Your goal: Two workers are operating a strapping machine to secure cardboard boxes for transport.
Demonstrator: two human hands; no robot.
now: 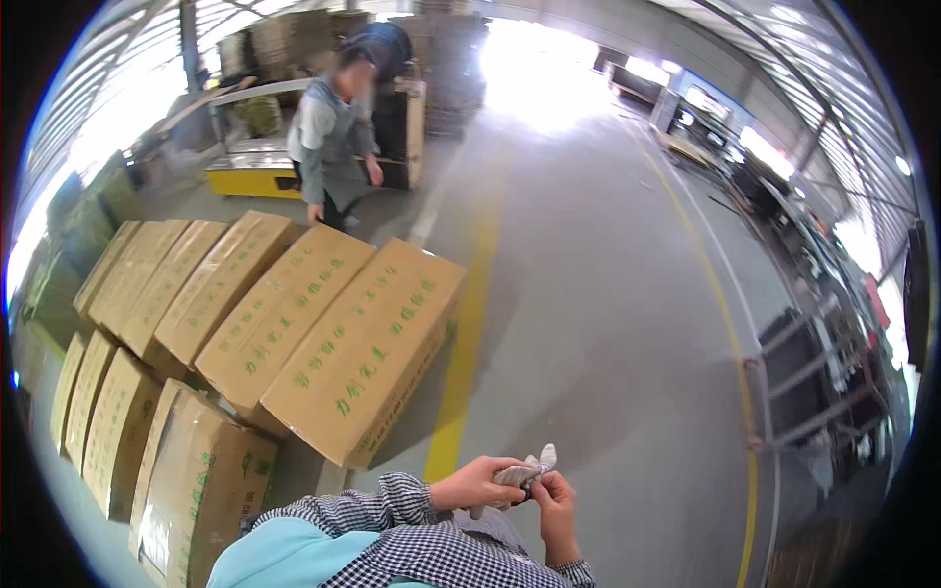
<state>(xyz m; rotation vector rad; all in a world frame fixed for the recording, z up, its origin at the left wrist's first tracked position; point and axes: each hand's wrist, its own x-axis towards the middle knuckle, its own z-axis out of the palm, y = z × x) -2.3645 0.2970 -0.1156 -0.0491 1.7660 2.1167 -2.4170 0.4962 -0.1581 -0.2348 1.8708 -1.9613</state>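
In front of my body both hands meet on a pale grey fabric work glove point(518, 477). My left hand point(476, 484) is closed around its body from the left. On the other side, my right hand point(557, 502) pinches the fabric with thumb and fingers. Part of the glove sticks up between the hands, and some of it hangs below my left hand. Whether it is one glove or a pair I cannot tell. Checked sleeves cover both my forearms.
Rows of large cardboard boxes point(368, 338) with green print stand to my left. Beyond them a person point(338, 132) stands beside a yellow-based machine point(255, 183). A yellow floor line point(469, 343) runs along the boxes. Metal trolleys point(818, 377) stand at the right.
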